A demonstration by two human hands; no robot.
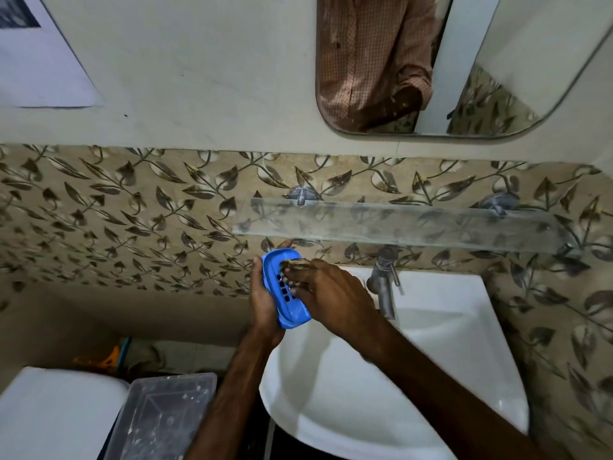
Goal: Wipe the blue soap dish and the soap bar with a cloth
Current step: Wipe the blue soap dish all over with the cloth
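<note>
The left hand (262, 302) grips the blue dish (286, 287) from behind, above the sink's (447, 343) edge, long axis from 12 to 5 o'clock. The right hand (326, 293), at 3 o'clock of it, presses a dark cloth (292, 264) inside. I see no soap bar.

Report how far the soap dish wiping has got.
Done: nothing provably. In hand: the left hand holds the blue soap dish up beside the sink; the right hand presses a cloth into it. Left: the soap bar, not in view.
</note>
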